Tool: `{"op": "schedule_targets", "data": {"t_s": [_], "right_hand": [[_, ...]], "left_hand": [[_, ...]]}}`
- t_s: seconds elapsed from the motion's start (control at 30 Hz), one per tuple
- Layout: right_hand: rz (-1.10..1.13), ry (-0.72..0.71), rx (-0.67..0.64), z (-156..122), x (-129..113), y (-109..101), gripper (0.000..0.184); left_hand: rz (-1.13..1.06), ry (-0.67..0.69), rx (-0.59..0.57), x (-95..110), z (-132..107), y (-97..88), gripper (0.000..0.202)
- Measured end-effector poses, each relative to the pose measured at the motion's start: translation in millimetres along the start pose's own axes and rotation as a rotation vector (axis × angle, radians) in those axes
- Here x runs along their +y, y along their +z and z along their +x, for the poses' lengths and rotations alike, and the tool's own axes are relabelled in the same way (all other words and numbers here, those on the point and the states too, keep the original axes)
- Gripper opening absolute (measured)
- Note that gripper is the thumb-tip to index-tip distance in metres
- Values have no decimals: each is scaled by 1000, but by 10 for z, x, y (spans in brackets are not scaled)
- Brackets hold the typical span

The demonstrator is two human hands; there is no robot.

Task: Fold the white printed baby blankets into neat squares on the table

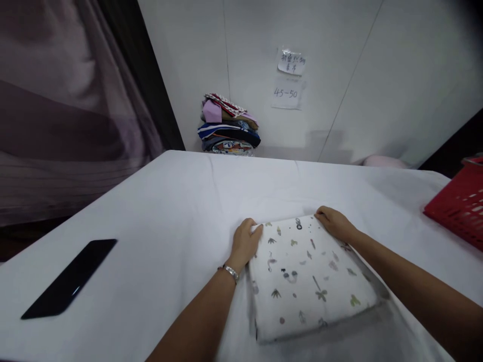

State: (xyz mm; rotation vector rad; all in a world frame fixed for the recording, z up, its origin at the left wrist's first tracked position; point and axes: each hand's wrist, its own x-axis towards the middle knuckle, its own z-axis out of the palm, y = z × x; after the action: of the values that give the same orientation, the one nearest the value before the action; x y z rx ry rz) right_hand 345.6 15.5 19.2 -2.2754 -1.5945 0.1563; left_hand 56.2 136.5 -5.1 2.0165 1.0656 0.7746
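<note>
A folded white cloth [302, 271], printed with small leaves and other green and grey figures, lies at the near right of the white-covered table. My left hand [245, 241], with a bracelet on its wrist, grips the far left corner, thumb on top and fingers round the edge. At the far right corner, my right hand [334, 221] pinches the cloth's edge. The fingertips of both hands are partly hidden behind the cloth's far edge.
A flat black phone-like slab [70, 281] lies at the table's left. Folded fabrics [230, 125] are stacked by the wall beyond the far edge. A red plastic basket [458, 206] stands at the right. Paper signs [287, 93] hang on the wall; a curtain [68, 100] hangs at left.
</note>
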Motion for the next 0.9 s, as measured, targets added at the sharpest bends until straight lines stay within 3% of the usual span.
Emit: {"op": "schedule_targets", "data": {"t_s": [0.13,0.27,0.37,0.47,0.67,0.77,0.9], "right_hand": [[-96,-214,63,-85,-252,10,36],[-40,-309,-42,-57,-451,91,34],[14,-229,-123,28,-484,123,33],[18,-162,-116,92,-474,156,33],[-71,-238,-108,104,-451,166,39],[-181,-186,2,-42,-309,48,42],[-117,122,138,-553,8,-140,58]], "left_hand": [[-26,10,9,-5,3,10,25],[-39,23,26,-17,-1,20,25],[-49,14,27,-29,-3,28,26],[-42,10,30,-34,-2,33,26],[-27,16,39,-26,0,35,26],[-18,21,48,-23,-2,38,26],[-4,21,53,-9,-5,31,25]]}}
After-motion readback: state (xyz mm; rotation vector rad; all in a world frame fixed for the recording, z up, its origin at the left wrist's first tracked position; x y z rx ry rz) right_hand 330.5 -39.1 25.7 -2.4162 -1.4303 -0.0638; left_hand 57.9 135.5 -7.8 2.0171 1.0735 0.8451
